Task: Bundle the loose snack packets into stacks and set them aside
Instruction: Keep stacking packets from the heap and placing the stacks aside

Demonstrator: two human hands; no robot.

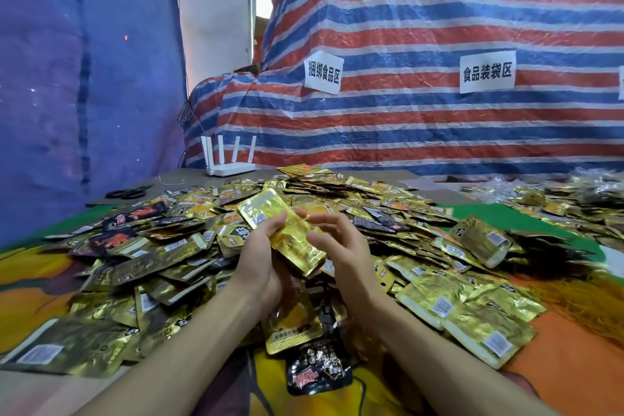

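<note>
gripping gold packet stack (pixel 294 237), left hand (pixel 260 262) (right hand (pixel 342 258) fingers (pixel 325 220) curled on its edge)

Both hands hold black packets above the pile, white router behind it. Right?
No: the packets are gold, not black. The head view shows the left hand and right hand holding them above the pile, white router behind it.

A left hand (pixel 261 258), a right hand (pixel 342 246), one router (pixel 229 169) (four antennas), one scissors (pixel 126 193), two signs (pixel 487 71), packets (pixel 435 304) beyond counting.
</note>
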